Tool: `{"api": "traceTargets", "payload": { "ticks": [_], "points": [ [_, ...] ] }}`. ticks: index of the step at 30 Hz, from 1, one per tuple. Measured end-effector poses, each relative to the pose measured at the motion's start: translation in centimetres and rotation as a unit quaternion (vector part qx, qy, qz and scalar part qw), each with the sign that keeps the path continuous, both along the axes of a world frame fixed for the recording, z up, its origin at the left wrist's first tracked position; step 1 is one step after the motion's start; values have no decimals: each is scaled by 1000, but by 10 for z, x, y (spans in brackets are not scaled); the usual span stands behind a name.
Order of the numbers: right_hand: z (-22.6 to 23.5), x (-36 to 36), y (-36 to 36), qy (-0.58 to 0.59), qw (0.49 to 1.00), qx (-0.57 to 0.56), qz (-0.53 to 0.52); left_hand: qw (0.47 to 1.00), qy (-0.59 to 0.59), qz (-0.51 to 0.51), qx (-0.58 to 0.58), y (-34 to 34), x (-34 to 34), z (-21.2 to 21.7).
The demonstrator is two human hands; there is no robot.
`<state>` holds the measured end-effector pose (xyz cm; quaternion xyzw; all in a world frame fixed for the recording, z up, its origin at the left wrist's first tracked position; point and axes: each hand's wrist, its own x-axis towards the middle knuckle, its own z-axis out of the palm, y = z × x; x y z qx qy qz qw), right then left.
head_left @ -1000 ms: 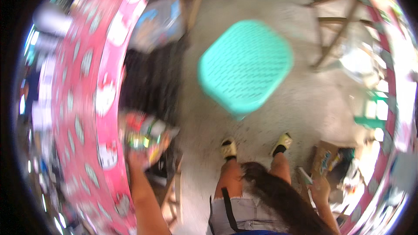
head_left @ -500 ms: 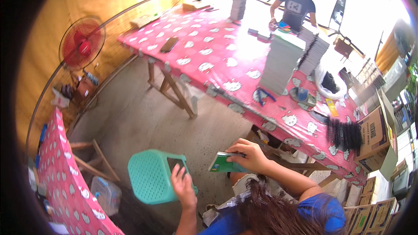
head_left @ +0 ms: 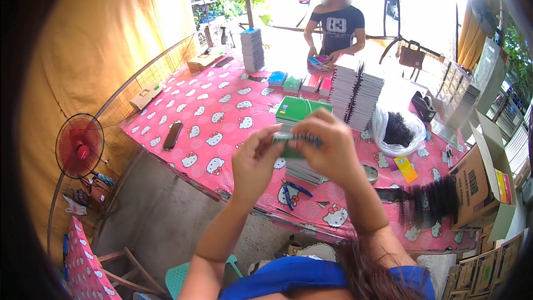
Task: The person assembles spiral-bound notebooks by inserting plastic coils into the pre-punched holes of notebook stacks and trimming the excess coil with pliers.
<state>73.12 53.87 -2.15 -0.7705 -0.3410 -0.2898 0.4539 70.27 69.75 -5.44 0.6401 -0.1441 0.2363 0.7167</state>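
A small green notebook [head_left: 292, 150] is held up in front of me between both hands. My left hand [head_left: 256, 156] pinches one side of it with thumb and fingers. My right hand [head_left: 328, 143] grips the other side, and a dark, ridged edge shows under its fingers. Just behind the hands, a tall stack of notebooks with a green cover [head_left: 302, 108] on top stands on the table, partly hidden by them. Blue-handled pliers [head_left: 291, 192] lie open below the hands, near the table's front edge.
The pink patterned table [head_left: 189, 180] also bears spiral-bound notebook stacks [head_left: 355, 94], a plastic bag of black coils [head_left: 397, 129], loose black coils [head_left: 427, 203], a cardboard box [head_left: 474, 189] and a phone [head_left: 173, 135]. A person [head_left: 336, 22] handles notebooks across the table. A red fan [head_left: 81, 147] stands left.
My view has lifted toward the table. The green notebook, held earlier in my right hand alone, is now raised over the table's edge, and my left hand has closed on it too.
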Motion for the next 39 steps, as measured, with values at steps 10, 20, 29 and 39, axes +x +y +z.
{"api": "traceTargets", "payload": {
  "ticks": [10, 20, 29, 39],
  "points": [
    [35, 109, -15, -53, 983, -161, -73, 994, -2, -100, -45, -8, 136, 19],
    [54, 156, -20, 149, 831, -533, -64, 984, 57, -149, -81, -6, 172, -9],
    [64, 122, 1, 86, 897, -411, -140, 978, 75, -171, -96, 2, 175, -10],
    [-157, 17, 44, 320, 913, -235, -92, 986, 8, -163, 30, 3, 174, 2]
  ]
}}
